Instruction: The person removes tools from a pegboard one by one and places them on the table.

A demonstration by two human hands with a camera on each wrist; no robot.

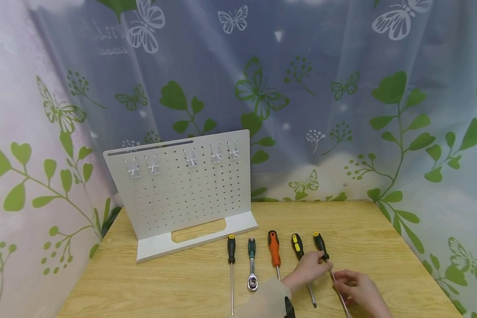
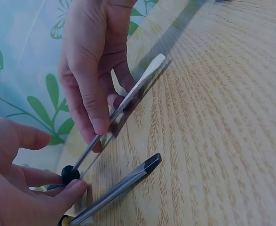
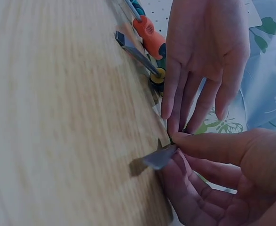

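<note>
Five tools lie in a row on the wooden table. The rightmost is a flat-blade screwdriver with a black handle (image 1: 319, 241) and yellow end. My left hand (image 1: 311, 267) holds it at the collar (image 2: 70, 174) between fingertips, other fingers fairly straight. Lower down, my right hand (image 1: 358, 289) pinches the metal shaft between thumb and fingers; the blade (image 3: 159, 157) pokes out past them. The shaft casts a shadow on the wood beside it. Left of my hands lies a black-and-yellow screwdriver (image 1: 297, 245), its shaft partly behind my left wrist.
An orange-handled screwdriver (image 1: 274, 248), a ratchet wrench (image 1: 252, 265) with a green handle and a thin black screwdriver (image 1: 231, 250) lie further left. Behind them stands a white pegboard (image 1: 191, 190) with several clear hooks (image 1: 191, 158). A patterned curtain (image 1: 318, 110) hangs behind the table (image 1: 175, 282).
</note>
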